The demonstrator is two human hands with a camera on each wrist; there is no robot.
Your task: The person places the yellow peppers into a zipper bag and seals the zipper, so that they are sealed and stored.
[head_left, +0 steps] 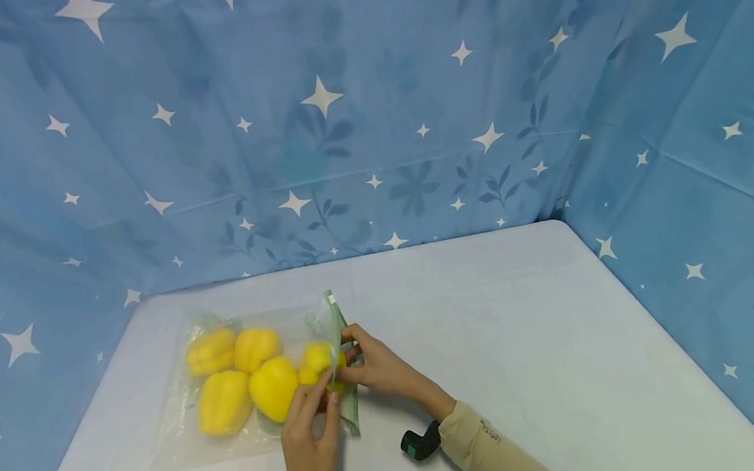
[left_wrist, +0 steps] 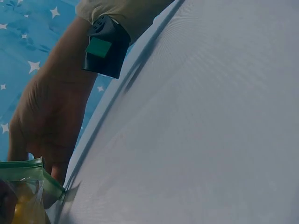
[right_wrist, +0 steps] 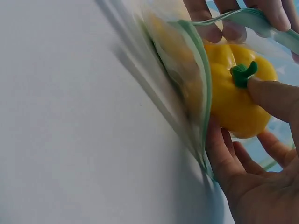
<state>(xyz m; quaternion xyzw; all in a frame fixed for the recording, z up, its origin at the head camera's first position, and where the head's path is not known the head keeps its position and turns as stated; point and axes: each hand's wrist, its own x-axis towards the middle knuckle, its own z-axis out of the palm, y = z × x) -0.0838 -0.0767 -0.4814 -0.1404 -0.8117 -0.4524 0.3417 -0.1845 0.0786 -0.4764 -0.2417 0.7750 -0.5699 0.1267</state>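
A clear zip bag (head_left: 171,425) with a green zip edge lies on the table, several yellow bell peppers (head_left: 223,402) inside it. Its mouth faces right and gapes. At that mouth my right hand (head_left: 382,366) holds another yellow bell pepper (right_wrist: 238,102) with a green stem, thumb by the stem and fingers beneath. My left hand (head_left: 310,436) grips the near side of the bag's mouth; its fingertips (right_wrist: 236,32) show on the plastic in the right wrist view. In the left wrist view, the green zip edge (left_wrist: 21,170) and my right hand (left_wrist: 49,116) appear at the left.
The white table (head_left: 528,342) extends to the right of the bag. A blue curtain (head_left: 367,117) with white stars hangs behind and along the sides. A black wrist device (head_left: 420,441) sits by my right sleeve (head_left: 497,449).
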